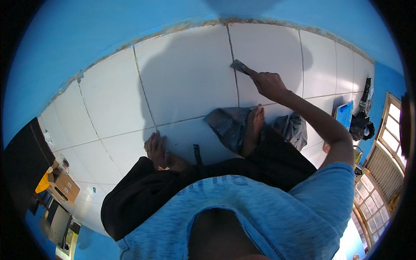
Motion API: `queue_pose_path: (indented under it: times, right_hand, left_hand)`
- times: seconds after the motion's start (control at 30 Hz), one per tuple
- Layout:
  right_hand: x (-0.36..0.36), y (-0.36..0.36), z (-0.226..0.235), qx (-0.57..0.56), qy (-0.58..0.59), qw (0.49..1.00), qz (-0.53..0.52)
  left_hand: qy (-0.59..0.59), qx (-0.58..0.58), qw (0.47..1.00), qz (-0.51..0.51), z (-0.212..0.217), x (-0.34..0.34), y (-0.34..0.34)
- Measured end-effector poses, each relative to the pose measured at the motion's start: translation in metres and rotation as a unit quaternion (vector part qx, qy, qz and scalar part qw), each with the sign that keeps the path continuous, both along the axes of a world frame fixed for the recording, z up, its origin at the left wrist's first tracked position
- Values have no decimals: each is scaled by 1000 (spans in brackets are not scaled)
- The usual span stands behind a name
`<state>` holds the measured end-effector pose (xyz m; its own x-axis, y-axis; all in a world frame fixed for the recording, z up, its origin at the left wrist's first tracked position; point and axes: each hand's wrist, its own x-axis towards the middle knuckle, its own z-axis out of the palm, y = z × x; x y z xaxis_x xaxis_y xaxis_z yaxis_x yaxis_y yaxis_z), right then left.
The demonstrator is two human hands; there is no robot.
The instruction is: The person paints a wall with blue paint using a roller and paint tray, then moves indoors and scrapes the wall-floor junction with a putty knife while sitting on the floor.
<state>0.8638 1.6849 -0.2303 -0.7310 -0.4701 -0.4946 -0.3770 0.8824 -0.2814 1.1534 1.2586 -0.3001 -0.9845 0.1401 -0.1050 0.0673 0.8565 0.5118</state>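
Observation:
My right hand (269, 84) grips the handle of a scraper with a flat, dark, wide blade (239, 66). The blade's end lies at the dark joint between two white floor tiles (186, 73), short of the blue wall. At the left, my left hand (154, 147) rests on the tiles beside my left foot (175, 162), its fingers spread and holding nothing visible. My left arm is hidden behind my black-trousered knee. A crumpled grey plastic sheet (227, 125) lies against my bare right foot (255, 123).
A blue wall (130, 21) with a rough, chipped lower edge borders the tiles ahead. Cardboard boxes (64, 188) stand far left. On the right are a blue flat panel (344, 115), a black bag (360, 125) and a window (392, 117). My shadow covers the tiles ahead.

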Motion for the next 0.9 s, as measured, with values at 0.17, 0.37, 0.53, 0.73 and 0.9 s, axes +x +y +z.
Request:
queue_pose_path:
  times: [0.17, 0.37, 0.53, 0.73, 0.9]
  right_hand:
    - [-24, -20, -12, 13, 33, 999, -20]
    - [-8, -12, -12, -26, 14, 1000, -6]
    - [-6, -20, -15, -35, 16, 998, -40]
    - [-31, -26, -17, -45, 21, 996, -77]
    - [-30, -23, 34, 10, -70, 996, 47]
  left_hand:
    - [12, 11, 1000, 5, -10, 5, 5]
    - [21, -6, 1000, -2, -4, 4, 3]
    - [9, -1, 1000, -14, 2, 2, -2]
    - [6, -2, 1000, -31, -5, 2, -2]
    - [20, 21, 999, -31, 8, -2, 1]
